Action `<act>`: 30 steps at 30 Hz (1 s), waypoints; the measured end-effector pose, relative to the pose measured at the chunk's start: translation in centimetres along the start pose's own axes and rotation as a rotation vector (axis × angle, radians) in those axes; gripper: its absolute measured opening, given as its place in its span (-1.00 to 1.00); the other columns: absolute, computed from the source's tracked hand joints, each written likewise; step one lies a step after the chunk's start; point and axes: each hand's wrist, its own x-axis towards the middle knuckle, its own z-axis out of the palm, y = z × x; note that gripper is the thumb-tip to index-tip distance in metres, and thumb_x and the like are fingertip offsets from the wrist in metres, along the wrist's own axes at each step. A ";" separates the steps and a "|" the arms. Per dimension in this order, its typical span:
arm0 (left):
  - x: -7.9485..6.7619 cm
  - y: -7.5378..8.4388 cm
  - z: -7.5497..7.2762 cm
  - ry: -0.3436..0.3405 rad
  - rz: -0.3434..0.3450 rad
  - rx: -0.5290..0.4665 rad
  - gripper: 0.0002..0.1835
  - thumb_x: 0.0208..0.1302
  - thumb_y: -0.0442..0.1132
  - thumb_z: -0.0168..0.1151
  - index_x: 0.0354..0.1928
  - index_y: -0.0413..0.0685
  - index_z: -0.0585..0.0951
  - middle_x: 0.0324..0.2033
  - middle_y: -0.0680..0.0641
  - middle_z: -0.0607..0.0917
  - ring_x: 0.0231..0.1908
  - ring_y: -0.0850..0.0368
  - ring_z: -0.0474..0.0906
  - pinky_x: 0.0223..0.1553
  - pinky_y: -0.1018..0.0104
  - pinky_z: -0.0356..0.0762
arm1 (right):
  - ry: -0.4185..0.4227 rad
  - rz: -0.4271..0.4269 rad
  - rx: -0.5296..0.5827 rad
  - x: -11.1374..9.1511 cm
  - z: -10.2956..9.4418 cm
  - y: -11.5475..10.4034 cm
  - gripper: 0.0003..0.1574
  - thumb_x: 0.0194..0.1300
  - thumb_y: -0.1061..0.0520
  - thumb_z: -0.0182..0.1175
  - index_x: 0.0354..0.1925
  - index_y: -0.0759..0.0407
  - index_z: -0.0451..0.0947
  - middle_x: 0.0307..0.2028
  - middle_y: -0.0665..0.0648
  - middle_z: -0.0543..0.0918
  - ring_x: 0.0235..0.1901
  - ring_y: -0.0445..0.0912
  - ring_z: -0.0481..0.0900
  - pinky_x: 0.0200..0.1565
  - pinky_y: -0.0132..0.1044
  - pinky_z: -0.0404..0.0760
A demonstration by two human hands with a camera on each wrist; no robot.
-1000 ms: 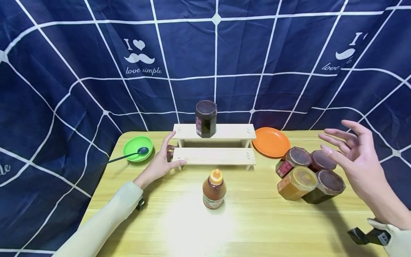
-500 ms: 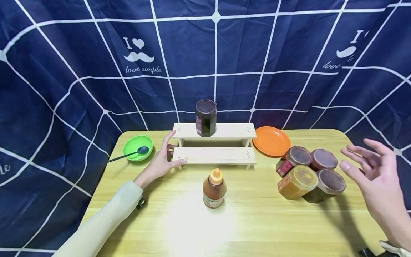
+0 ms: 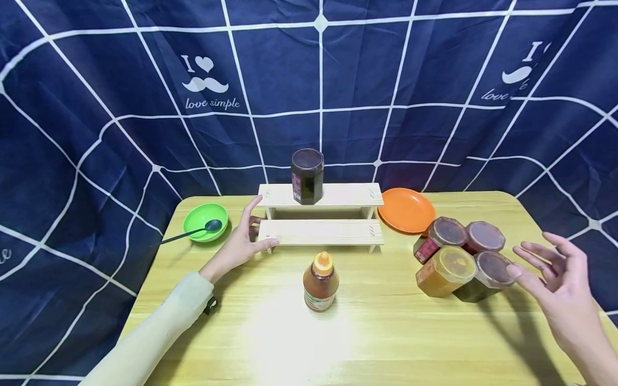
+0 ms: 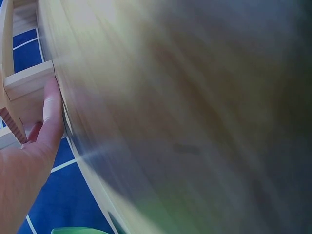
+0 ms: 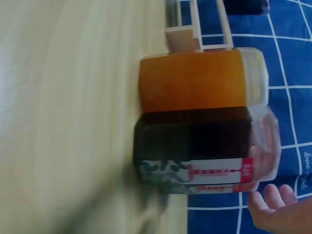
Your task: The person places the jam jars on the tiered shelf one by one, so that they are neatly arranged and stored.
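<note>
My left hand [image 3: 236, 246] holds the left end of a two-step wooden rack [image 3: 321, 231], thumb at the lower step's front edge. The left wrist view shows a finger of it lying along the rack's side support [image 4: 29, 87]. On the upper step stands a dark lidded jar [image 3: 307, 177]. My right hand [image 3: 562, 284] has loosely bent fingers and holds nothing. It is just right of a cluster of jars, nearest to a dark jar with a white-and-pink label [image 5: 195, 141]. Beside that jar is an orange-yellow jar [image 3: 444, 271]; two more dark jars [image 3: 485, 237] stand behind.
A squeeze bottle [image 3: 321, 284] with a yellow cap stands in front of the rack. At the left is a green bowl [image 3: 193, 217] with a black spoon [image 3: 212, 225]. An orange plate [image 3: 407, 210] lies right of the rack. Blue gridded cloth [image 3: 285, 69] hangs behind the table.
From above the jars, my right hand has moved right and toward me, then slightly back left and lower beside the jars. My left hand stays on the rack.
</note>
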 end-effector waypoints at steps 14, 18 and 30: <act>0.0 -0.1 0.0 -0.006 0.003 -0.010 0.28 0.29 -0.37 0.64 0.77 0.44 -0.05 0.20 -0.36 0.59 0.08 -0.27 0.68 0.11 -0.17 0.62 | -0.031 0.072 -0.098 -1.8 -0.2 2.3 0.36 0.12 0.82 0.21 0.64 -0.02 0.01 0.37 0.10 0.33 0.30 -0.27 0.50 0.12 -0.54 0.58; 0.0 -0.2 -0.1 -0.003 0.008 -0.007 0.28 0.28 -0.37 0.64 0.76 0.44 -0.05 0.19 -0.37 0.59 0.07 -0.29 0.68 0.11 -0.19 0.61 | -0.010 0.120 -0.170 -2.0 -0.3 3.2 0.36 0.14 0.77 0.29 0.62 -0.09 0.01 0.29 0.05 0.35 0.16 -0.35 0.59 0.05 -0.56 0.60; 0.0 0.2 -0.1 -0.014 -0.005 -0.005 0.27 0.30 -0.36 0.63 0.76 0.47 -0.06 0.20 -0.35 0.59 0.10 -0.28 0.67 0.12 -0.18 0.60 | -0.095 0.162 -0.164 -2.8 -0.8 5.0 0.36 0.14 0.78 0.28 0.58 -0.08 -0.05 0.22 -0.07 0.57 0.06 -0.33 0.71 -0.02 -0.51 0.66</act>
